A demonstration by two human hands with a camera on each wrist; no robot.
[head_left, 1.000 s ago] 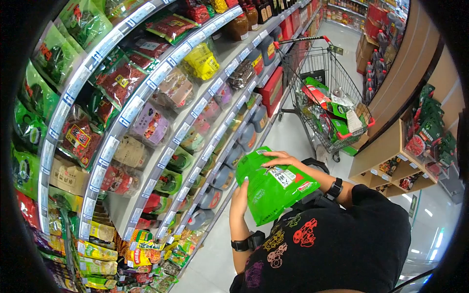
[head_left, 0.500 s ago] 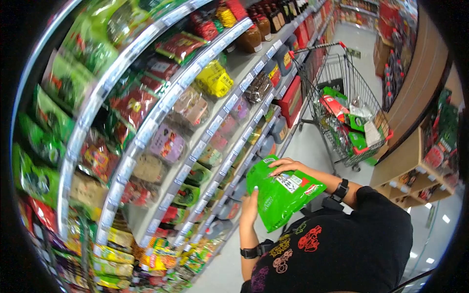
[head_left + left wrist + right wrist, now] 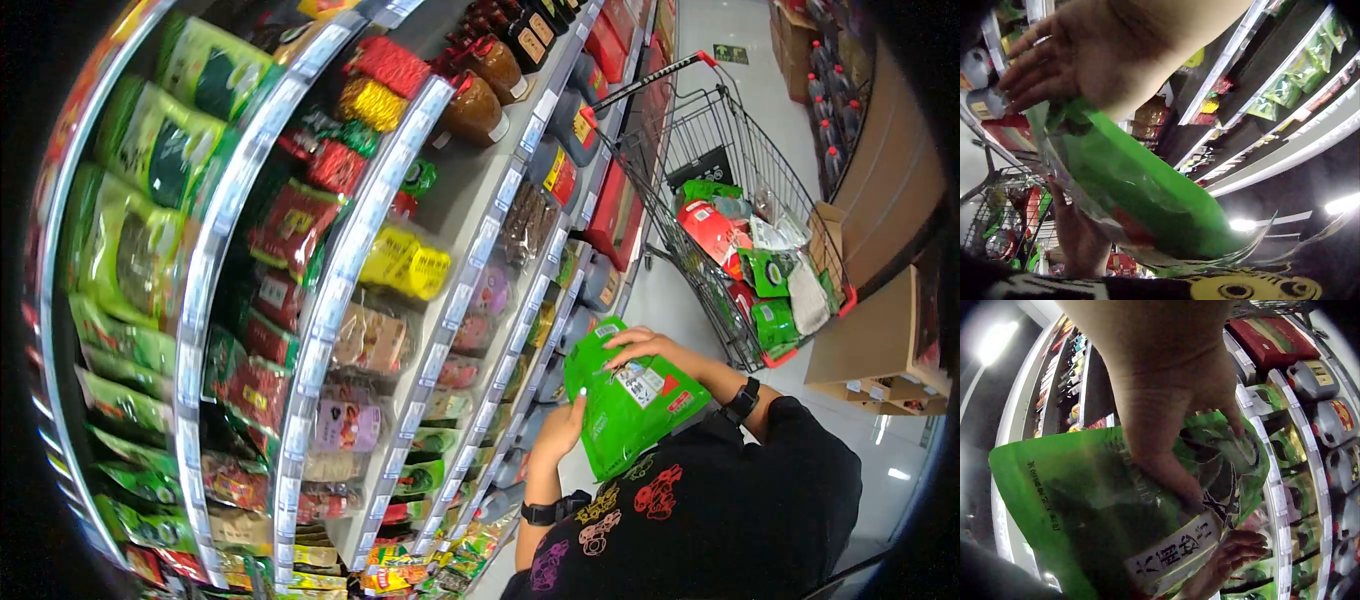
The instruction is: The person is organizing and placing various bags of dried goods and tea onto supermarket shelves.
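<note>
Both hands hold a green printed bag [image 3: 630,400] before the black shirt. My left hand [image 3: 558,435] grips its left edge, thumb on the printed face and fingers behind. In the left wrist view the long fingers of this hand [image 3: 1069,59] extend past the bag [image 3: 1141,181]. My right hand [image 3: 650,350] holds the upper part, its fingers spread over the edge. The right wrist view shows the right hand [image 3: 1172,406] with its thumb pressed on the bag [image 3: 1072,506], near a white label with dark characters; its other fingers are partly hidden.
Shelves of packaged goods [image 3: 385,340] curve along the left, with price strips on their edges. A wire shopping cart [image 3: 720,130] holding several packages stands beyond the hands. A wooden display unit [image 3: 870,340] is at the right.
The head view has shifted, so the bag, hands and cart appear further right and more of the upper left shelves shows. Both hands keep their hold on the bag.
</note>
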